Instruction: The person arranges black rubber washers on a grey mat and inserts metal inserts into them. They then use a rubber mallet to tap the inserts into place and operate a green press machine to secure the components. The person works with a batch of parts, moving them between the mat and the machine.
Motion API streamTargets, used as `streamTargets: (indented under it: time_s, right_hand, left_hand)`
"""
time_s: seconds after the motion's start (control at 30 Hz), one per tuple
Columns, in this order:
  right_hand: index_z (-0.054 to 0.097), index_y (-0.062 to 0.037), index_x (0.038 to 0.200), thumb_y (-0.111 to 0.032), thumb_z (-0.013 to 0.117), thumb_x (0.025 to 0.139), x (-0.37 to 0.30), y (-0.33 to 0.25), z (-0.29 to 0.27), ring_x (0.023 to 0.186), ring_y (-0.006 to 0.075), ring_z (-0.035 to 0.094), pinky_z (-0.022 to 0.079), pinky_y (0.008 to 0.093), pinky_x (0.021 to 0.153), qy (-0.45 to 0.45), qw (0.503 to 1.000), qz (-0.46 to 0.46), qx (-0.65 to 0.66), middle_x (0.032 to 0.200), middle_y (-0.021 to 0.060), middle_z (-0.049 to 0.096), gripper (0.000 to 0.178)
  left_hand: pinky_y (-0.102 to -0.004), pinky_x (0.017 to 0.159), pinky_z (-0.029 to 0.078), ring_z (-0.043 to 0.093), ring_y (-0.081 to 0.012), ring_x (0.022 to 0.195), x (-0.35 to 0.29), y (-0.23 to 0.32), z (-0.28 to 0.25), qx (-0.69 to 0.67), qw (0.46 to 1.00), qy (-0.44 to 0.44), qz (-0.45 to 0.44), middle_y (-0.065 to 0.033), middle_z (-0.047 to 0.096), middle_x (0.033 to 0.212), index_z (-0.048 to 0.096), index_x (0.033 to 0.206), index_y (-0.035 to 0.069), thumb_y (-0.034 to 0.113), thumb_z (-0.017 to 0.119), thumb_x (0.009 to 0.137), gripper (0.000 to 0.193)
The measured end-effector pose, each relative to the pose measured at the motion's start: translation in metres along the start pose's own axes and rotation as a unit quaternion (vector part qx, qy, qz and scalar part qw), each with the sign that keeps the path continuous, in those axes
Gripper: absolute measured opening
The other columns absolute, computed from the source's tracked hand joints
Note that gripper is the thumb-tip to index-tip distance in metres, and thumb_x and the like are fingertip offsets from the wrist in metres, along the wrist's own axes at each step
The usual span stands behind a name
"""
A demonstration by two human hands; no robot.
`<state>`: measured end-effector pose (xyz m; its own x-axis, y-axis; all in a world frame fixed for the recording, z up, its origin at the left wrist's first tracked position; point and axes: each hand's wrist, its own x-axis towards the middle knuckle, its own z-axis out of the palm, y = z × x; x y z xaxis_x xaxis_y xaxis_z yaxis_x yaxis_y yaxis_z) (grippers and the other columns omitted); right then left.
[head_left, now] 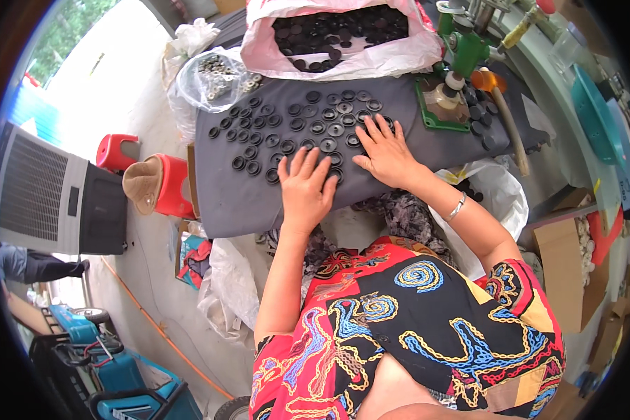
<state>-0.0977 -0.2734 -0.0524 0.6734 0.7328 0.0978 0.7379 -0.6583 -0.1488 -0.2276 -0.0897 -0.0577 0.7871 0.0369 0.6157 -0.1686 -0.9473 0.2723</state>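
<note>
Many small round black plastic caps [257, 121], ring-rimmed and some with a pale centre, lie spread over a grey cloth-covered table [224, 203]. My left hand [306, 192] rests palm down at the near edge of the spread, its fingers apart and touching or just over a few caps. Farther to the right, my right hand [388, 154] is also palm down with fingers spread, next to the caps at that end. Neither hand grips anything I can see. What lies under the palms is hidden.
At the back sits a white sack [259, 49] full of black discs, beside a clear bag [196, 87] of small metal parts. A green hand press [444, 105] and an orange-headed hammer [488, 80] stand at right. A white bag [500, 189] hangs near my right forearm.
</note>
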Motion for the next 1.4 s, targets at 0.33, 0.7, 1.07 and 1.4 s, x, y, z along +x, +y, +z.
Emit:
streamTargets:
  time_s: [0.33,0.7,1.07,1.4]
  right_hand:
    - [0.037,-0.0021,0.147,-0.047,0.046,0.098,0.003,-0.015,0.004,0.148,0.0367,0.017,0.01,0.0618,0.116,0.041,0.999,-0.012,0.024,0.155,0.019,0.03,0.067]
    - [0.061,0.003,0.118,-0.02,0.064,0.089,0.047,-0.016,-0.041,0.122,0.0399,0.053,0.041,0.046,0.104,0.196,0.947,-0.124,0.221,0.129,0.023,0.057,0.037]
    - [0.064,0.0034,0.106,-0.006,0.055,0.086,0.274,-0.144,-0.018,0.1,0.0402,0.063,0.049,0.0468,0.089,0.169,0.921,-0.233,0.264,0.106,0.0239,0.065,0.024]
    - [0.067,0.0032,0.103,-0.008,0.051,0.084,0.435,-0.161,0.041,0.104,0.041,0.065,0.051,0.0462,0.09,0.084,0.984,0.006,0.156,0.107,0.0271,0.067,0.027]
  left_hand:
    - [-0.0613,0.106,0.026,0.048,-0.0325,0.128,0.005,0.006,0.005,0.068,0.996,-0.058,0.009,-0.0078,0.06,0.13,0.067,0.12,0.017,0.027,0.067,0.086,0.036]
    - [-0.0462,0.099,0.043,0.059,-0.038,0.111,-0.019,-0.15,-0.057,0.119,0.932,0.241,-0.241,-0.0215,0.066,0.115,0.066,0.115,-0.001,0.017,0.065,0.087,0.033]
    - [-0.0445,0.097,0.045,0.06,-0.0372,0.108,-0.013,-0.168,-0.053,0.071,0.928,0.231,-0.282,-0.022,0.066,0.113,0.067,0.111,-0.005,0.012,0.064,0.087,0.029]
    - [-0.0424,0.096,0.046,0.06,-0.0345,0.108,-0.005,-0.16,-0.063,0.044,0.928,0.224,-0.294,-0.0192,0.065,0.114,0.068,0.108,-0.001,0.009,0.064,0.087,0.024]
